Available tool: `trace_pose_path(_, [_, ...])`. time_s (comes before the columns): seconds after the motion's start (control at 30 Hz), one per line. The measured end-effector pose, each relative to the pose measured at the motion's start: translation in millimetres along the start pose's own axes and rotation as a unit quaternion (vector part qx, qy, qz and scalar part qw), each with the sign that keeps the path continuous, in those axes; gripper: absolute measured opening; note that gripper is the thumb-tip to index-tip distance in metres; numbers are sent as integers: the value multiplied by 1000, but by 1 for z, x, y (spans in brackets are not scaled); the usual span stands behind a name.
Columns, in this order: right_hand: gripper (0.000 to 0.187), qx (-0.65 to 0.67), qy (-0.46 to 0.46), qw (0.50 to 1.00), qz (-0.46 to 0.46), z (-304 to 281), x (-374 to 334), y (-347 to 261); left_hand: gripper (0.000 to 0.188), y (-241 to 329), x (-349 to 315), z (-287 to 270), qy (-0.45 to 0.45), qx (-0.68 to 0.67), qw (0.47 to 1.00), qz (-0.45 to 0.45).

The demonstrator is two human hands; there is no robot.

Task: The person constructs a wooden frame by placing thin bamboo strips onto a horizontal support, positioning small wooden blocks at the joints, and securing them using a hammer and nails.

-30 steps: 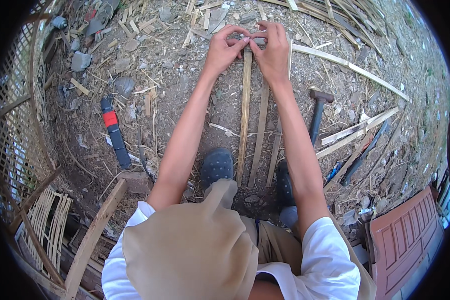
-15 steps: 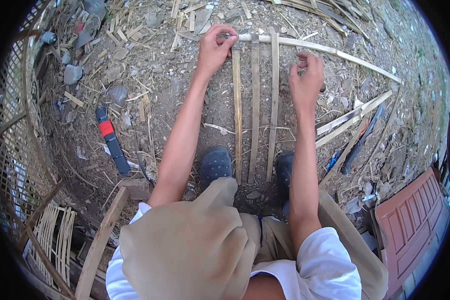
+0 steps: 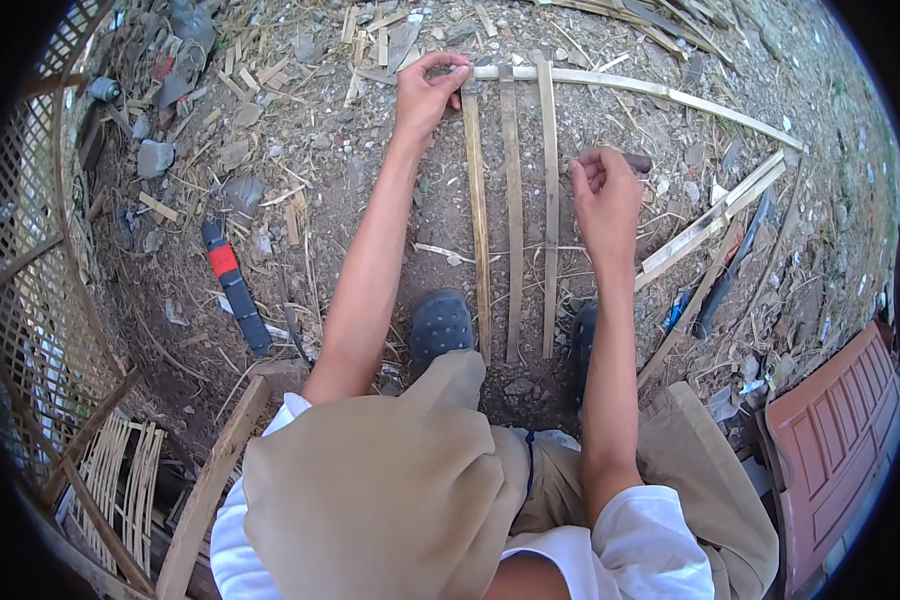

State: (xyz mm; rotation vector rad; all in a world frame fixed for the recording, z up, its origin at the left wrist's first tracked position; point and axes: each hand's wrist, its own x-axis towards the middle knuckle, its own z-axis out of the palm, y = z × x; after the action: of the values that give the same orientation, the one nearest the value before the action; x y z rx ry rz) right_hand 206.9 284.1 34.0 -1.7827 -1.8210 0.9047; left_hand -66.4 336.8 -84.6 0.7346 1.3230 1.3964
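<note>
Right hand (image 3: 608, 205) lowered, blocking hammer (image 3: 638, 162), grip unclear, left hand (image 3: 427, 106) pinched at slats (image 3: 477, 200), stone (image 3: 155, 158) leftward

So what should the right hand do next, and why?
Maybe close the right hand on the hammer: the hammer's head pokes out right beside that hand, though I can't tell whether it's gripped. The left hand looks busy, pinched near where two strips meet, so the right seems freer.

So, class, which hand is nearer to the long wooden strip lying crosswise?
Left. The left hand is at the visible left end of the crosswise wooden strip; the right hand is apart from it, lower in the picture.
</note>
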Motion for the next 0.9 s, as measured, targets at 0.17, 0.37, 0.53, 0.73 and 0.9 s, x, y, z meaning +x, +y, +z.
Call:
trace_pose_path(0.17, [39,-15,-1,991,-130,97,-8,-59,17,0,2,3,4,-18,1000,-3])
trace_pose_path(0.37, [48,-34,-5,998,-52,126,-4,-60,17,5,1,4,9,-16,1000,-11])
trace_pose_path(0.53, [47,9,3,998,-70,131,-7,-55,15,1,-4,-1,20,14,1000,-16])
trace_pose_path(0.73, [48,20,11,997,-69,129,-2,-50,16,2,-2,8,8,-9,1000,-17])
trace_pose_path(0.9, [47,25,14,997,-67,130,0,-49,15,3,1,6,3,-31,999,-16])
